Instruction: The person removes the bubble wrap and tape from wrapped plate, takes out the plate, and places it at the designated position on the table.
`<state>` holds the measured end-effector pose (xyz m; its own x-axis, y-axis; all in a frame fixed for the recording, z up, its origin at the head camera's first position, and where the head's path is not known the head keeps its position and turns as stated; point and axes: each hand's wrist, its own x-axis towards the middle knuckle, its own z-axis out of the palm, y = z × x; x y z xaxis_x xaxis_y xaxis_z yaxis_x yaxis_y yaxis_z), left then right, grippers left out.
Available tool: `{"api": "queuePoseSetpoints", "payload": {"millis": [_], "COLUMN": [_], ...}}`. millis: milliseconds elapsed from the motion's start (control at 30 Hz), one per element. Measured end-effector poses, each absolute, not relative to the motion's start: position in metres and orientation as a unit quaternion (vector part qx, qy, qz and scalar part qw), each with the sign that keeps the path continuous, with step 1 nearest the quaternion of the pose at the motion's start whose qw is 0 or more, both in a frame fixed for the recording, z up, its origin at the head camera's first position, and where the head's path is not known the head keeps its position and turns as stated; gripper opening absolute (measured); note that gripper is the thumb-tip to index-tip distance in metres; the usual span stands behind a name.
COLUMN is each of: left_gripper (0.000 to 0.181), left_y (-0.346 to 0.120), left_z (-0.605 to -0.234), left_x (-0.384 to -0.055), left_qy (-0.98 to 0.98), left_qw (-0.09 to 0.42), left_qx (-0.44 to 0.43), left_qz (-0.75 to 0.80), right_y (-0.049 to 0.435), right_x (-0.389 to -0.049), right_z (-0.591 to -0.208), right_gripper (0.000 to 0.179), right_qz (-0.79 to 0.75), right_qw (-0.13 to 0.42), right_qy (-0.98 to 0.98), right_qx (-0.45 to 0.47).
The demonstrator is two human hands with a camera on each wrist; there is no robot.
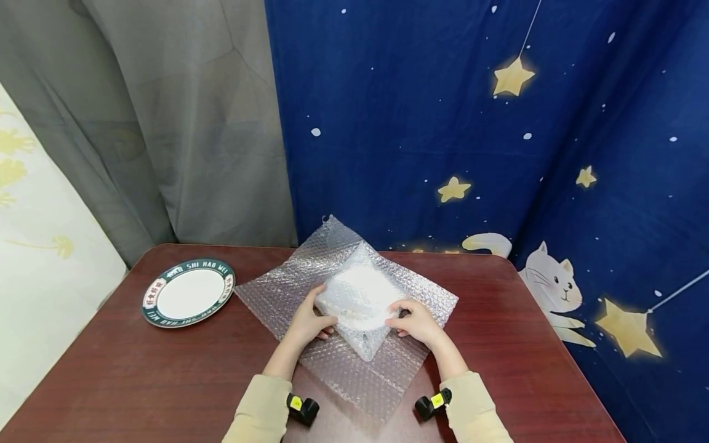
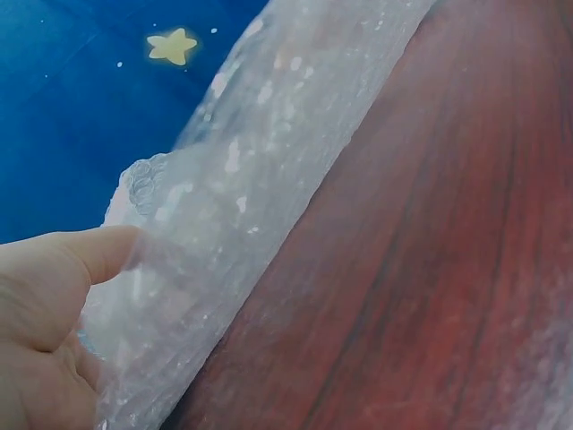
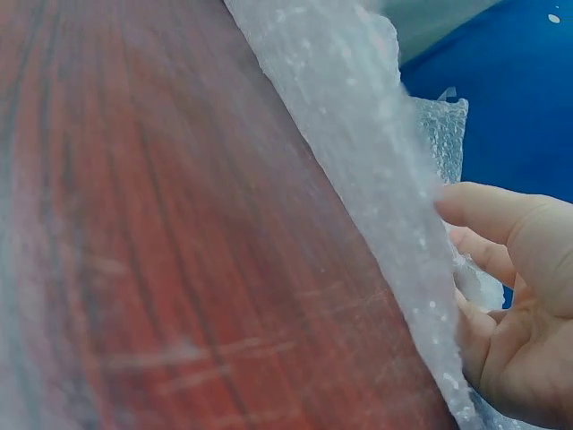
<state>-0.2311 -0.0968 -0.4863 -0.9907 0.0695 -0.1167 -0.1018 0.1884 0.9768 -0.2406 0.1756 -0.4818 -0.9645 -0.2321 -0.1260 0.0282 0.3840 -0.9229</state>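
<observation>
While two hands hold one white bundle point(image 1: 360, 288) between them, it lies upon one bubble wrap sheet point(image 1: 382, 381), spread at the middle of one table point(image 1: 127, 381). The left hand point(image 1: 303, 321) grips its left side, the right hand point(image 1: 418, 322) pinches its right side, both with a narrow grip. Inside, something white shows a rounded edge, but the wrapping stands in the way, so I cannot tell what it is. One green-rimmed plate point(image 1: 191, 294) is at the left, just beside the sheet's corner; behind hang two curtains, one grey point(image 1: 210, 123), one blue point(image 1: 399, 123)
</observation>
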Motion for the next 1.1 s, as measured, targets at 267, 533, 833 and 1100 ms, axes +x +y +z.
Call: {"api": "queuePoseSetpoints", "payload": {"millis": [267,533,833,1100], "left_gripper": [0.07,0.065,0.062,0.061], "left_y": [-0.096,-0.096,-0.095,-0.094], "left_z": [-0.484,-0.484,-0.483,-0.483], "left_x": [-0.23,-0.229,-0.229,-0.229], "left_qy": [0.766,0.772,0.773,0.78], "left_qw": [0.078,0.069,0.063,0.061], "left_qx": [-0.028,-0.032,-0.034,-0.041], "left_qz": [0.638,0.631,0.631,0.621], "right_y": [0.176,0.174,0.168,0.164], "right_x": [-0.237,-0.235,-0.235,-0.233], "right_z": [-0.48,-0.479,-0.48,-0.478], "right_gripper": [0.023,0.023,0.021,0.022], "right_qz": [-0.558,-0.567,-0.579,-0.582], "right_qw": [0.115,0.11,0.09,0.081], "right_qy": [0.819,0.814,0.81,0.809], "right_qx": [-0.069,-0.053,-0.034,-0.019]}}
